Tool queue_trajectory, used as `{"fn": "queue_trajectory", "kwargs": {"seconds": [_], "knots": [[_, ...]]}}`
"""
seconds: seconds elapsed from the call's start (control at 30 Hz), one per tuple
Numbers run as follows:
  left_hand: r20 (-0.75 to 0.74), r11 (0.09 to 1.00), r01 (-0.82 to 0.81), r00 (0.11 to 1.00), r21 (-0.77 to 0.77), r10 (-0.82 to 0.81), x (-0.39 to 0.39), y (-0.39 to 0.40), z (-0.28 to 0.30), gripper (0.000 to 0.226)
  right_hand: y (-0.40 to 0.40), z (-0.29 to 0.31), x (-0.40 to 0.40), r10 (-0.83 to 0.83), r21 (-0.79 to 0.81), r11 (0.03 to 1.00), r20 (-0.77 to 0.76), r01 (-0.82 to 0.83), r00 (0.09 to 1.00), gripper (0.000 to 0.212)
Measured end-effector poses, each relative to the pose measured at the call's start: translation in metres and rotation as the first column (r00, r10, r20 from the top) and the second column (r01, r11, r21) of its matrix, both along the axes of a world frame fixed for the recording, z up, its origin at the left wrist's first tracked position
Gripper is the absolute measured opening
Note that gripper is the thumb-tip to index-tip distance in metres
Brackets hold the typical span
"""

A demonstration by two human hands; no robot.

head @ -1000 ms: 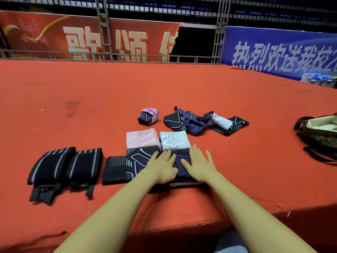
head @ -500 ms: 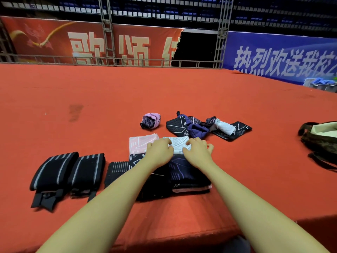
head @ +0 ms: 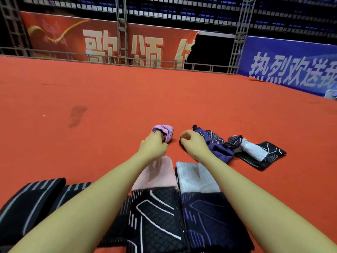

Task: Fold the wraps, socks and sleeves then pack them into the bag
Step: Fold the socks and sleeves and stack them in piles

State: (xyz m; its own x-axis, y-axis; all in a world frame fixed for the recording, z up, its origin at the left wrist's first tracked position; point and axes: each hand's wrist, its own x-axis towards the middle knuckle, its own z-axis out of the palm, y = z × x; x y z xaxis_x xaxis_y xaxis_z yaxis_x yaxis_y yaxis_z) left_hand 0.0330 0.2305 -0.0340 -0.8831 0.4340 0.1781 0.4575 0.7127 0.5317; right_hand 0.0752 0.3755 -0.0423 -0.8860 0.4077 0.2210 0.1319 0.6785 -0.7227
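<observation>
My left hand (head: 154, 143) curls at the balled pink sock (head: 164, 132); my right hand (head: 193, 143) (fingers curled) pinches the dark purple sleeve (head: 215, 143); whether the left truly grips, I cannot tell.

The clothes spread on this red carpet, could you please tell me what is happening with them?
A person is sorting sports garments on the red carpet. The left hand reaches the balled pink sock, and the right hand reaches the unfolded pile of dark, purple and white pieces. Folded pieces and two black striped wraps lie in a row nearer the person. No bag is in view.
</observation>
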Motion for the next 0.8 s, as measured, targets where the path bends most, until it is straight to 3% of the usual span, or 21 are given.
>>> {"fn": "queue_trajectory", "kwargs": {"seconds": [0.2, 0.3, 0.37, 0.53, 0.6, 0.67, 0.8], "knots": [[0.056, 0.998, -0.042, 0.998, 0.040, 0.040, -0.082, 0.023, -0.032, 0.035, 0.028, -0.020, -0.087, -0.007, 0.005, 1.000, 0.017, 0.006, 1.000, 0.030], [0.077, 0.997, -0.063, 0.995, 0.044, 0.060, -0.114, 0.037, -0.044, 0.044, 0.035, -0.035, -0.127, 0.044, 0.019, 0.999, 0.060, -0.045, 0.997, 0.046], [0.055, 0.997, -0.053, 0.997, -0.059, 0.057, -0.130, 0.046, -0.051, 0.053, 0.038, -0.044, -0.148, 0.093, 0.032, 0.995, 0.101, -0.097, 0.990, 0.062], [0.103, 0.969, 0.003, 0.994, -0.248, 0.023, -0.153, 0.055, -0.078, 0.078, 0.044, -0.069, -0.169, 0.010, 0.235, 0.969, 0.282, -0.079, 0.959, 0.084], [0.101, 0.952, 0.011, 0.995, -0.305, 0.020, -0.157, 0.055, -0.085, 0.080, 0.045, -0.074, -0.172, -0.002, 0.286, 0.954, 0.314, -0.092, 0.950, 0.078], [0.069, 0.944, -0.006, 0.997, -0.330, 0.031, -0.159, 0.056, -0.087, 0.075, 0.043, -0.073, -0.172, 0.007, 0.351, 0.928, 0.315, -0.123, 0.949, 0.058], [-0.123, 0.955, -0.097, 0.990, -0.279, 0.064, -0.155, 0.056, -0.075, 0.043, 0.037, -0.064, -0.164, 0.011, 0.346, 0.937, 0.133, -0.057, 0.991, 0.024]]}}
